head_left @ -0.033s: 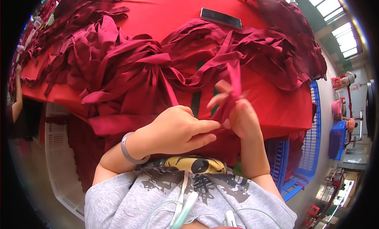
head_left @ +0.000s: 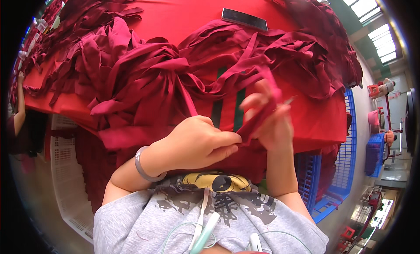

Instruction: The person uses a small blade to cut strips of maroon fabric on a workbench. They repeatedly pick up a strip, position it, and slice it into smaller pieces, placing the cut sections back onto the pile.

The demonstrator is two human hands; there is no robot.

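A narrow dark red fabric strip (head_left: 260,118) stretches between my hands above the near edge of the table. My left hand (head_left: 194,140) pinches its lower end between thumb and fingers. Higher up and to the right, my right hand (head_left: 271,120) has the strip running across its fingers, which are smeared by motion. A thin, pale, pointed thing (head_left: 289,100) sticks out by the right fingertips; its kind is too blurred to tell. From the right hand the strip leads up toward a tangled heap of strips (head_left: 302,57). Another big bunch of strips (head_left: 135,74) lies beside my left hand.
A dark phone (head_left: 244,19) lies on the red table cover (head_left: 175,17). Below the table stand a white basket (head_left: 65,166) at left and a blue basket (head_left: 345,166) at right. Another person's arm (head_left: 20,103) shows at far left.
My right hand has moved slightly up and right, opening a longer stretch of strip between the hands. The pale pointed thing now shows by its fingertips. My left hand has closed its pinch.
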